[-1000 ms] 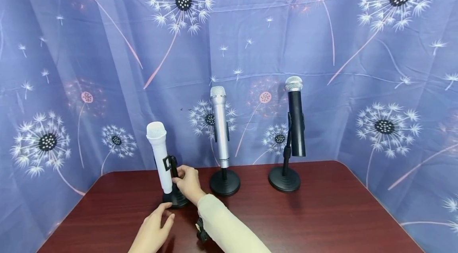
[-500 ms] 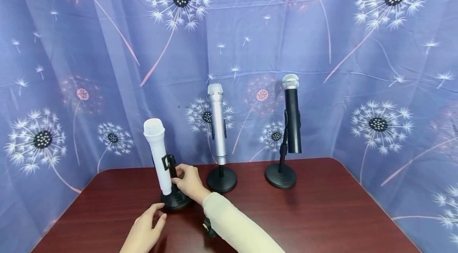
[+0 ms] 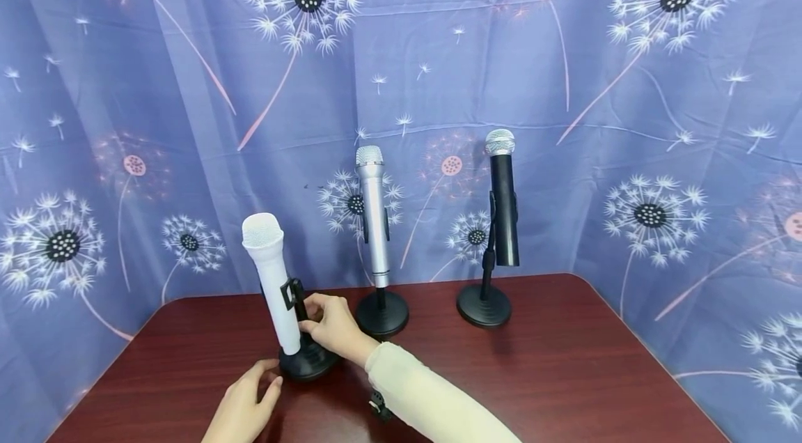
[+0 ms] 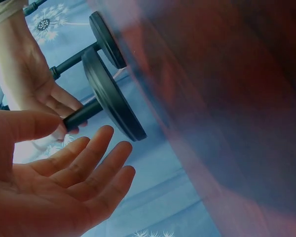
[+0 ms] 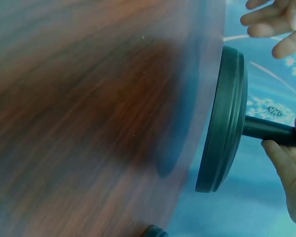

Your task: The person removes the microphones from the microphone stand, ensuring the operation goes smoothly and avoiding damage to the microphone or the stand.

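A white microphone (image 3: 273, 283) leans in the clip of a black desk stand (image 3: 308, 361) at the table's left. My right hand (image 3: 338, 326) pinches the stand's pole between thumb and fingers. In the right wrist view, a strip of background shows between the round base (image 5: 223, 123) and the table, so the base appears raised a little. My left hand (image 3: 244, 401) is beside the base at the front left, its fingers (image 4: 96, 155) loosely extended and holding nothing. Whether a fingertip touches the base, I cannot tell.
Behind to the right, a silver microphone (image 3: 376, 227) stands on its own black stand (image 3: 382, 314). Farther right is a black microphone (image 3: 504, 210) on another stand (image 3: 484, 305). The reddish-brown table (image 3: 564, 359) ends at a blue dandelion curtain (image 3: 413, 46).
My right hand has brought the stand with the white microphone slightly nearer to me. My left hand has shifted along beside the base. The view has turned a little to the right.
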The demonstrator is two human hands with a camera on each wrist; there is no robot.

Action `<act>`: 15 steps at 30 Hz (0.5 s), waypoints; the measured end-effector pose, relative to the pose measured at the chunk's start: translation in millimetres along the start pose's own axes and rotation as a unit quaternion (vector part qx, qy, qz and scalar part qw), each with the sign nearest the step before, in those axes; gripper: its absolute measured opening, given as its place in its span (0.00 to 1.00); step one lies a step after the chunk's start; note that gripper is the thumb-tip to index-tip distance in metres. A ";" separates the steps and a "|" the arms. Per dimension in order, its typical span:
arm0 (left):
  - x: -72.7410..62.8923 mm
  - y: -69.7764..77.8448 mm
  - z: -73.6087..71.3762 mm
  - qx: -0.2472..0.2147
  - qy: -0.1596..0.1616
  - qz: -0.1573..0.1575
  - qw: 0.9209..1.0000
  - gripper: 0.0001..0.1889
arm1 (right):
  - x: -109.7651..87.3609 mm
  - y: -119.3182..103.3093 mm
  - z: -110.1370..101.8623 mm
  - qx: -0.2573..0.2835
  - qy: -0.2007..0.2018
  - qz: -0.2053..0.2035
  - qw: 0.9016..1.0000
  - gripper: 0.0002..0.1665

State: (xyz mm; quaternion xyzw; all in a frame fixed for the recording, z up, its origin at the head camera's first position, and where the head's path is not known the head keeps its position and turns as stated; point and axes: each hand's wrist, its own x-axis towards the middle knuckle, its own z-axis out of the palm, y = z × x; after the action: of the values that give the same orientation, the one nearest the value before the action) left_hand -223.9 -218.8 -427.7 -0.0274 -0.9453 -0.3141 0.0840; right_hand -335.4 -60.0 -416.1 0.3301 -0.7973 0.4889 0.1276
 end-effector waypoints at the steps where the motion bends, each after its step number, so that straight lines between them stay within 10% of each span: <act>1: -0.3 0.1 -0.2 0.001 0.001 0.000 1.000 0.16 | -1.5 -1.5 -1.4 0.000 -0.003 -0.004 1.000 0.08; 15: -3.2 1.0 -0.1 0.000 -0.002 -0.008 1.000 0.17 | -27.0 -13.6 -25.2 -0.002 -0.040 -0.025 0.999 0.09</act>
State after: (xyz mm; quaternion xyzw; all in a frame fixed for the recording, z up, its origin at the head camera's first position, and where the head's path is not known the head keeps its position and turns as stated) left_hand -220.6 -218.1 -427.5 -0.0200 -0.9457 -0.3146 0.0794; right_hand -309.3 -31.6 -408.6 0.3692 -0.7939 0.4708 0.1088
